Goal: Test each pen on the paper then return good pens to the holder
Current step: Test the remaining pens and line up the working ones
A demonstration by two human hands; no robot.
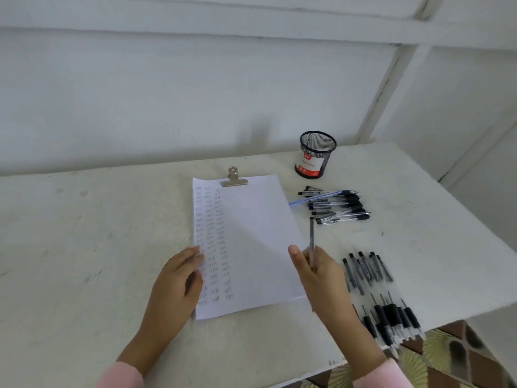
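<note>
A white sheet of paper (251, 242) lies on the table under a metal clip (234, 177), with columns of small pen marks down its left side. My left hand (179, 278) rests flat on the paper's left edge. My right hand (316, 273) grips a dark pen (311, 233) at the paper's right edge, the pen pointing away from me. A black mesh holder (316, 154) stands behind the paper to the right and looks empty. A heap of pens (335, 204) lies in front of the holder.
Two more groups of pens lie by my right hand: a row of several (366, 268) and a bunch (391, 320) at the table's front right edge. The white table (84, 247) meets a white wall behind. Patterned fabric (453, 357) shows below the edge.
</note>
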